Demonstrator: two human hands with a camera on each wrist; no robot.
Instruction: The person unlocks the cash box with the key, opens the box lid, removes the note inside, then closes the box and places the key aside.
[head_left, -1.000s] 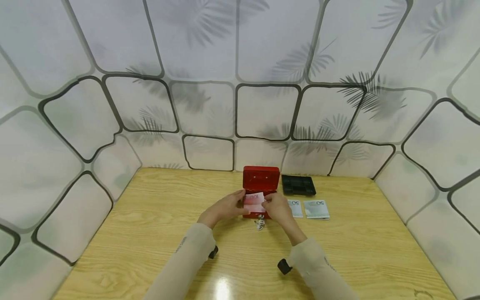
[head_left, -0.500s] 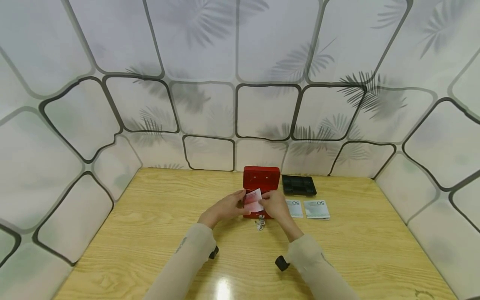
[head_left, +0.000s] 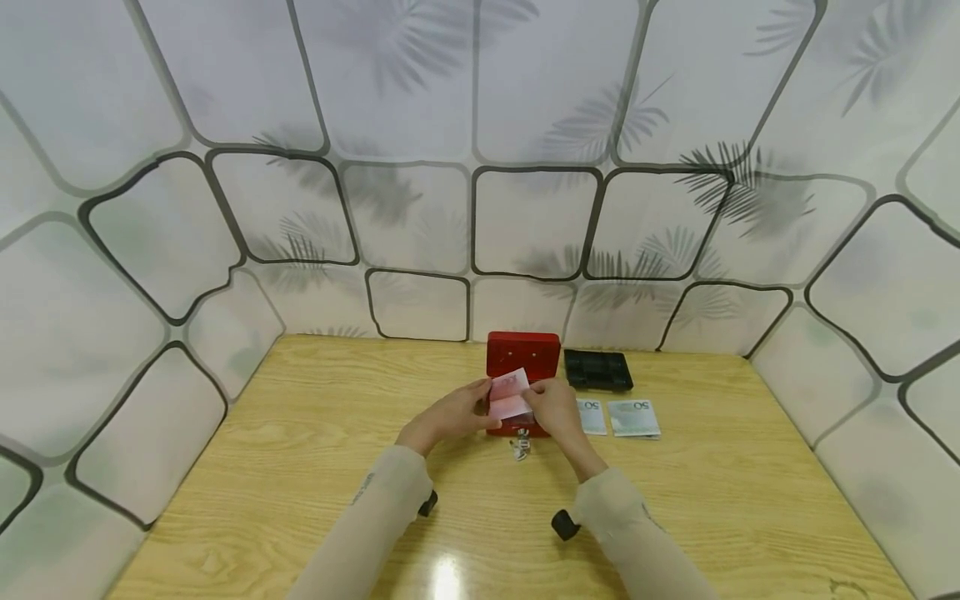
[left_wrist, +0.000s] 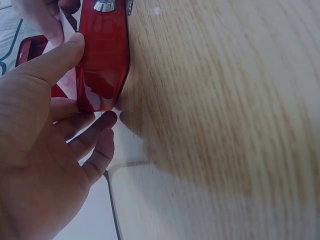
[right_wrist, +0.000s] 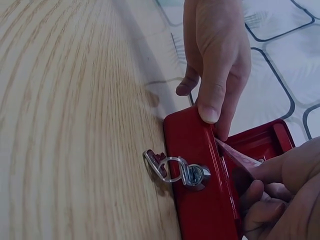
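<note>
A red cash box [head_left: 522,350] stands with its lid raised near the back of the table. My right hand [head_left: 553,404] pinches the right edge of a pinkish banknote [head_left: 507,398], tilted over the box's inside. At the box's left end is my left hand [head_left: 452,418]; its thumb [left_wrist: 75,46] presses the front rim while the other fingers lie along the end wall. The note's left end sits close to that thumb. Keys on a ring [right_wrist: 155,164] hang from the lock [right_wrist: 196,176] on the front. My hands and the note hide most of the inside.
Right of the box, a black compartment tray [head_left: 597,371] lies on the wooden table [head_left: 322,400]. In front of it are two groups of greenish 50 notes, a left one [head_left: 592,418] partly behind my right hand and a right one [head_left: 634,419]. A patterned cloth wall [head_left: 420,304] surrounds the table.
The pinkish note has risen and tilted, its right end lifted by my right hand, baring more of the box's front inside. My left hand has stayed in place.
</note>
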